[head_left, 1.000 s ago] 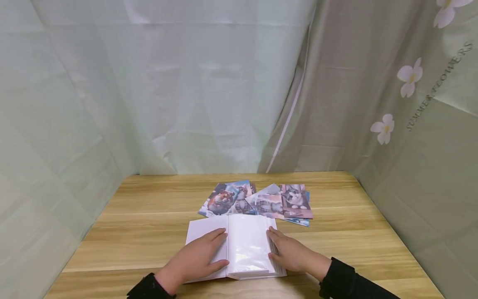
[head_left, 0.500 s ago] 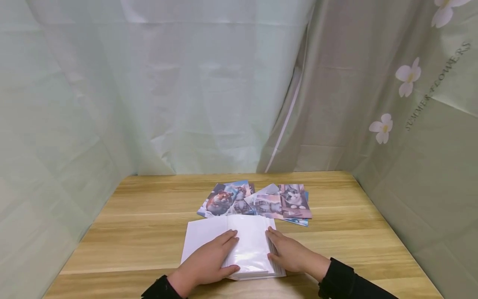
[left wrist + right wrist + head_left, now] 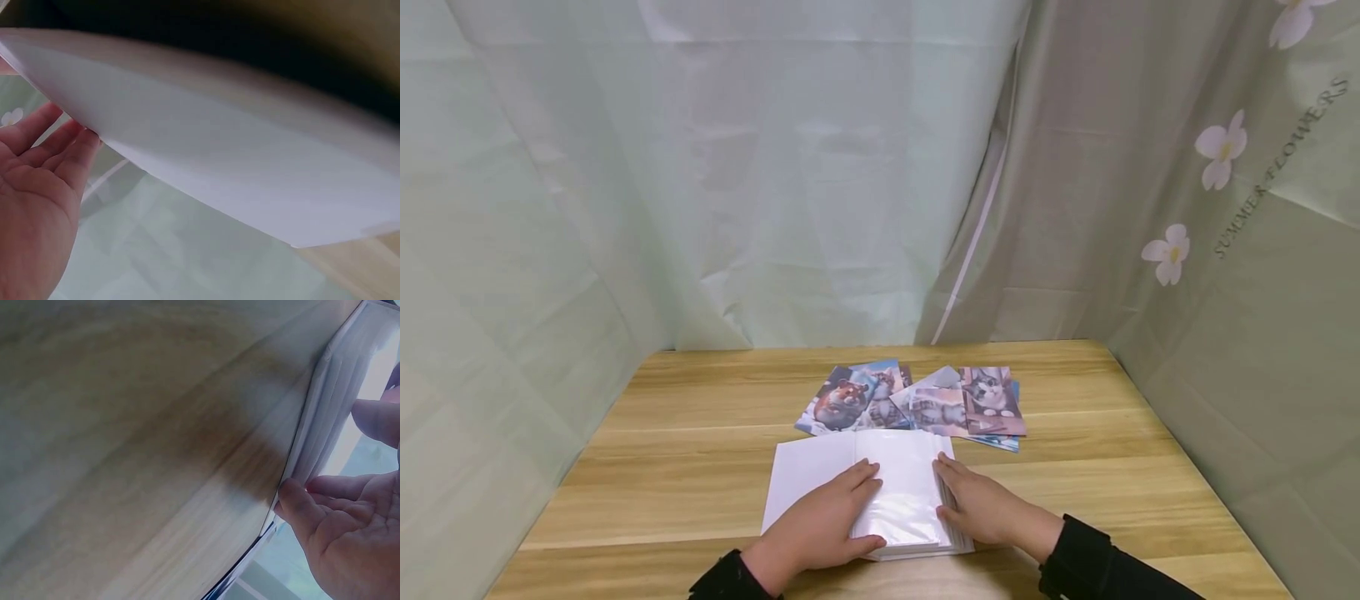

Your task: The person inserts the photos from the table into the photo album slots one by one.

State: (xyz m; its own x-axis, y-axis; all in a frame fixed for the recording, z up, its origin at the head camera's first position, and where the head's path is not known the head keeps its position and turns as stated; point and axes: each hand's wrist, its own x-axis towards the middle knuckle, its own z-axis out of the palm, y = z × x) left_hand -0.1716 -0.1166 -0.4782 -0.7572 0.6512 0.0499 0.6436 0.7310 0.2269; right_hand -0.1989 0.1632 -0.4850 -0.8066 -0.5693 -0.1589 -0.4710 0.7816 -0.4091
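Observation:
A photo album (image 3: pixel 913 487) lies open on the table, its white inside cover (image 3: pixel 811 462) to the left and a glossy clear-sleeved page block to the right. My left hand (image 3: pixel 820 521) rests across the fold, fingers straight, with fingertips and thumb on the sleeve page. In the left wrist view, the left fingers (image 3: pixel 78 153) show beyond the edge of the white cover (image 3: pixel 219 150). At the album's right side my right hand (image 3: pixel 985 504) holds the page block by its edge. The right wrist view shows the thumb (image 3: pixel 378 422) and fingertips at the stacked pages (image 3: pixel 334 403).
Behind the album lie several loose animal pictures: a hamster picture (image 3: pixel 844 398), cat pictures (image 3: pixel 992 398) and others partly overlapped. The wooden table (image 3: pixel 647 475) is bounded by pale curtains (image 3: pixel 820 183) at the back and sides, the right one with printed flowers (image 3: pixel 1168 252).
My left hand has slid right from the inside cover onto the sleeve page. The right hand stays at the album's right edge, and the pictures have not moved.

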